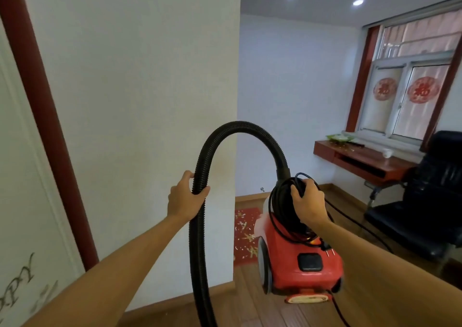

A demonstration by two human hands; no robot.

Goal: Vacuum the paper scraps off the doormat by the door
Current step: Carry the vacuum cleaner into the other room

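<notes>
While my left hand (186, 196) wraps the springy hose (200, 226), my right hand (308, 201) clamps the coiled cord (282, 201) atop the heavy vacuum (300, 259)

Red decals (423, 89) on the window (435, 119) each show "福"; the white panel (22, 201) at left reads "PPY".

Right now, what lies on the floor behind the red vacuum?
A red doormat strewn with paper scraps. Only a strip shows; the vacuum covers its right part, the wall corner its left.
</notes>
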